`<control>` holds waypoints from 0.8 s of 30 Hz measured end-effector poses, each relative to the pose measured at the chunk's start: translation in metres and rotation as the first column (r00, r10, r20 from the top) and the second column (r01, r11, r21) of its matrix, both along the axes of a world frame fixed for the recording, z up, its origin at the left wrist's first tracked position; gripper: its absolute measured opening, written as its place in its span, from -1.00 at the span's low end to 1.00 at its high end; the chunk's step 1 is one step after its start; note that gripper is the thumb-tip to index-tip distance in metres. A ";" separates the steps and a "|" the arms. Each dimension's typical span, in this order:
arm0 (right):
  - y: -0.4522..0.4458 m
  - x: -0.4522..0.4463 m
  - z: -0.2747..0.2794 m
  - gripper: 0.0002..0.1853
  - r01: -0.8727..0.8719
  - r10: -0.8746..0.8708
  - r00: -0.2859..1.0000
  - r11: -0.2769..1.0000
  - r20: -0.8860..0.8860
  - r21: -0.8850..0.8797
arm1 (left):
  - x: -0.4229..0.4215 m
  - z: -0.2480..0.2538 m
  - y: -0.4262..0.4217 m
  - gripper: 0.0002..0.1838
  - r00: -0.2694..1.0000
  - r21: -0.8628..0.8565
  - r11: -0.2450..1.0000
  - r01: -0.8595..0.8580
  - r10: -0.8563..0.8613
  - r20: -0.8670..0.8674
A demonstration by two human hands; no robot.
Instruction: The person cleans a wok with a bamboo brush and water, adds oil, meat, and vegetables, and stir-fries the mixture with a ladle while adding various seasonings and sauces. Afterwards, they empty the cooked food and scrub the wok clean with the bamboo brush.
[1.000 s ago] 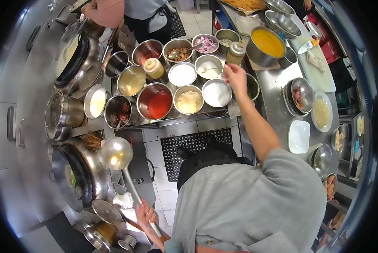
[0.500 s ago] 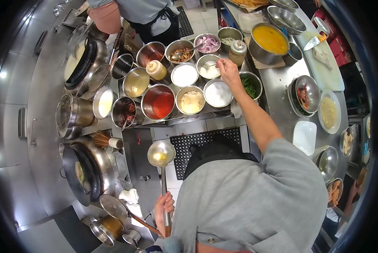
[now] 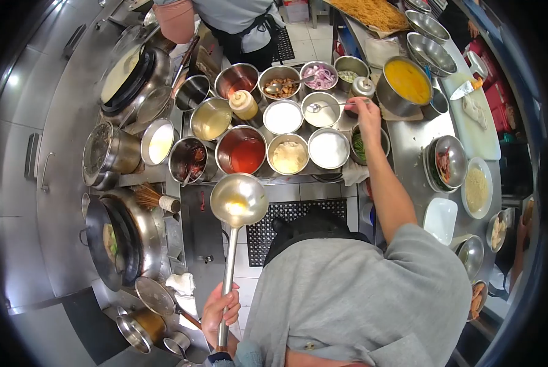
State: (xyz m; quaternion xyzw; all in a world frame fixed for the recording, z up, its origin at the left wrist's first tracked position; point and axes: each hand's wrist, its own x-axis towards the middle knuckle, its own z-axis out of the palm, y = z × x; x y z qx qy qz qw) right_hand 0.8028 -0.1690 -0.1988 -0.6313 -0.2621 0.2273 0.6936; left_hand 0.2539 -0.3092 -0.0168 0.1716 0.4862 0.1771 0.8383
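Observation:
My left hand (image 3: 221, 312) grips the long handle of a metal ladle (image 3: 239, 199), whose bowl is up in front of me with a little yellowish liquid in it. Between the fingers of my right hand (image 3: 366, 110) is the handle of a small spoon (image 3: 314, 108). The spoon's head is over a steel bowl of white seasoning (image 3: 322, 117); whether it touches the contents I cannot tell. Beside that bowl are two more of white powder, one to the left (image 3: 283, 116) and one nearer me (image 3: 329, 148). A squeeze bottle (image 3: 363, 87) stands just behind my right hand.
Pots of red sauce (image 3: 245, 156) and dark sauce (image 3: 192, 160) line the counter's front. At left, a wok (image 3: 106, 244) holding some food sits on a stove. A pot of orange liquid (image 3: 407, 81) and a knife (image 3: 465, 89) are at right. Another person (image 3: 237, 21) stands across the counter.
The spoon has come up from inside the seasoning bowl and my right hand has drawn back to the right. The ladle has risen toward the camera. My view has shifted slightly.

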 end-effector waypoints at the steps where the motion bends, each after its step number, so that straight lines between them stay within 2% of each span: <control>1: -0.007 -0.005 0.019 -0.71 -0.029 0.036 0.994 0.997 -0.104 0.071 | 0.006 0.000 0.006 -0.75 1.000 0.008 1.000 0.027 -0.027 0.008; 2: -0.015 -0.010 0.037 -0.72 -0.081 0.103 0.982 0.987 -0.157 0.139 | 0.013 0.000 0.012 -0.74 0.999 0.015 0.999 0.051 -0.051 0.015; 5: -0.038 -0.031 0.088 -0.74 -0.198 0.233 0.957 0.960 -0.172 0.197 | 0.044 -0.008 0.034 -0.75 0.993 0.030 0.993 0.111 -0.112 0.029; 8: -0.048 -0.060 0.122 -0.73 -0.296 0.289 0.954 0.951 0.080 0.091 | 0.075 -0.010 0.055 -0.77 0.980 0.040 0.984 0.176 -0.179 0.082; 9: -0.047 -0.062 0.119 -0.72 -0.248 0.230 0.951 0.967 0.209 0.063 | 0.078 -0.010 0.058 -0.78 0.978 0.054 0.981 0.184 -0.188 0.091; 12: -0.030 -0.039 0.092 -0.71 -0.056 0.059 0.967 0.998 0.249 -0.017 | 0.084 -0.011 0.061 -0.79 0.969 0.082 0.974 0.212 -0.220 0.116; 14: -0.014 -0.024 0.063 -0.67 0.018 0.057 0.944 0.975 0.324 -0.223 | 0.081 -0.006 0.060 -0.79 0.966 0.074 0.972 0.222 -0.229 0.121; 16: 0.003 -0.019 0.022 -0.66 0.052 0.062 0.915 0.962 0.398 -0.269 | 0.074 -0.001 0.056 -0.77 0.969 0.072 0.972 0.224 -0.230 0.094; 18: 0.013 -0.026 0.006 -0.65 0.046 0.040 0.917 0.977 0.396 -0.206 | 0.066 0.002 0.048 -0.74 0.972 0.068 0.973 0.220 -0.225 0.069; 24: 0.023 -0.033 -0.001 -0.66 0.101 -0.008 0.934 0.965 0.357 -0.242 | 0.046 0.002 0.026 -0.72 0.988 0.035 0.988 0.149 -0.150 0.022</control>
